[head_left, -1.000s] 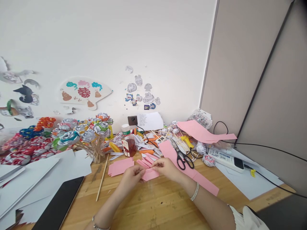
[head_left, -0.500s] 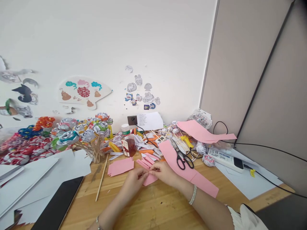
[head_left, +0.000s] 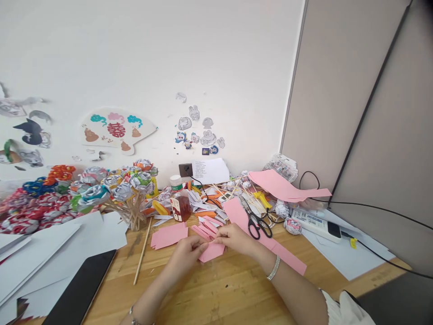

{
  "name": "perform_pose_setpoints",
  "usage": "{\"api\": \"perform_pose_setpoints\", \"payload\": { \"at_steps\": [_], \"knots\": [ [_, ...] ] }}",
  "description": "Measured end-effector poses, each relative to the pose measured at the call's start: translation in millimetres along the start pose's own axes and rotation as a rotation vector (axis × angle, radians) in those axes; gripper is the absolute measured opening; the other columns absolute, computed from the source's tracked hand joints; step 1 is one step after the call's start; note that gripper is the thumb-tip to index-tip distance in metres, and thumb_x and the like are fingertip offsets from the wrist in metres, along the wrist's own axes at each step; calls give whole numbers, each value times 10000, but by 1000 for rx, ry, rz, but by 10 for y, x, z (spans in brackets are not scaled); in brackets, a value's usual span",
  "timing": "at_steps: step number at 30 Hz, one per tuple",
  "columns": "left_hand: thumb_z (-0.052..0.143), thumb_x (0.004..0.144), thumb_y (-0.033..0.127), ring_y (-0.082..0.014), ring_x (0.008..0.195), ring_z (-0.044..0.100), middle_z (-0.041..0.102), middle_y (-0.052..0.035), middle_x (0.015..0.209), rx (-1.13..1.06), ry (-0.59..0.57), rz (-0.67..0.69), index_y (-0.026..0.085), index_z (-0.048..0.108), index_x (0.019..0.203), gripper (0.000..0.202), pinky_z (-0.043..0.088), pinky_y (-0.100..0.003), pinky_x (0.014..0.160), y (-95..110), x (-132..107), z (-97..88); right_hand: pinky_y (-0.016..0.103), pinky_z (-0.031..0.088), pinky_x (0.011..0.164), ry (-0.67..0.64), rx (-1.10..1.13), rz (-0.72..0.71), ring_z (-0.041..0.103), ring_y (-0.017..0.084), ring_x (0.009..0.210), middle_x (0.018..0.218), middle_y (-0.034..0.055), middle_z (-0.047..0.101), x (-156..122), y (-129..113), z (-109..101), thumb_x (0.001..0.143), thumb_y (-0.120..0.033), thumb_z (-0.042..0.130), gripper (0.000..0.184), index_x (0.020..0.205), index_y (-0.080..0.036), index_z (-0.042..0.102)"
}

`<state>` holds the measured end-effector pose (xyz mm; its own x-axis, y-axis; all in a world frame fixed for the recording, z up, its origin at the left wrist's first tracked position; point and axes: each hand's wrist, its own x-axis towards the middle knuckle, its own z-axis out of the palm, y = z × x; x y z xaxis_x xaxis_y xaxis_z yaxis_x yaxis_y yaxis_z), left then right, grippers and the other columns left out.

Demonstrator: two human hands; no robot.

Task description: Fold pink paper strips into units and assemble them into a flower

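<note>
Between my two hands is a small piece of pink paper (head_left: 212, 253), its near part sticking out toward me. My left hand (head_left: 190, 251) pinches its left side between thumb and fingers. At its right side, my right hand (head_left: 233, 240) is closed on the upper edge. Just beyond my fingers lie several folded pink paper strips (head_left: 204, 229). A stack of pink paper pieces (head_left: 169, 235) rests left of them. Black-handled scissors (head_left: 258, 225) lie on a long pink sheet (head_left: 279, 250) to the right of my right hand.
A wooden stick (head_left: 142, 253) and a black tablet-like slab (head_left: 81, 289) lie to the left, beside white paper sheets (head_left: 37, 262). Paper flowers (head_left: 125, 185) stand behind. A bottle (head_left: 180, 201) sits among paper scraps. A white power strip (head_left: 316, 224) with cables is at right.
My hands have moved slightly apart, the right one shifting right along the pink paper's edge. More of the paper shows between them. The view has shifted slightly.
</note>
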<state>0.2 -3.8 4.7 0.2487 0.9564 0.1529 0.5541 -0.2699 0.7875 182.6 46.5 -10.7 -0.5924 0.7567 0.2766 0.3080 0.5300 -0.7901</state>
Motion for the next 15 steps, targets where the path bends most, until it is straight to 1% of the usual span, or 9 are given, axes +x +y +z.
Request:
{"api": "perform_pose_setpoints", "payload": {
  "at_steps": [3,6,7,11,13,15],
  "knots": [
    [466,738,406,-111,493,434,442,51,511,-45,-23,-11,157,513,573,302,298,-211,474,4,5,-9,187,339,512,-28,21,-3,473,95,574,602,-24,541,-7,2,-15,776,-317,540,217,683,-139,622],
    [484,716,433,-109,484,439,430,56,495,-61,-18,-19,162,493,544,321,309,-214,468,22,11,-22,190,363,527,-44,42,5,493,97,579,621,-21,546,-11,27,-19,780,-312,530,209,708,-141,625],
    [488,707,445,-109,475,447,435,55,493,-79,-35,-34,164,484,539,327,316,-215,463,31,12,-25,191,372,525,-47,57,14,501,98,573,628,-18,548,-11,43,-16,778,-321,531,212,713,-141,623],
    [495,679,494,-142,474,540,516,33,517,-228,-183,-138,165,489,595,340,398,-243,475,53,-1,-34,191,373,471,-65,134,79,502,98,507,583,-26,517,-1,137,7,759,-374,547,243,706,-141,592],
    [505,673,488,-162,512,575,548,18,547,-269,-208,-150,157,513,631,335,433,-261,506,48,-10,-37,189,358,465,-54,135,91,484,95,500,557,-37,486,8,175,15,757,-390,546,259,686,-142,569],
    [510,676,466,-165,543,584,564,9,584,-276,-204,-138,146,545,673,322,448,-266,530,37,-15,-44,185,337,480,-50,104,66,456,88,520,558,-44,459,15,186,11,770,-387,531,269,660,-142,549]
  ]
}}
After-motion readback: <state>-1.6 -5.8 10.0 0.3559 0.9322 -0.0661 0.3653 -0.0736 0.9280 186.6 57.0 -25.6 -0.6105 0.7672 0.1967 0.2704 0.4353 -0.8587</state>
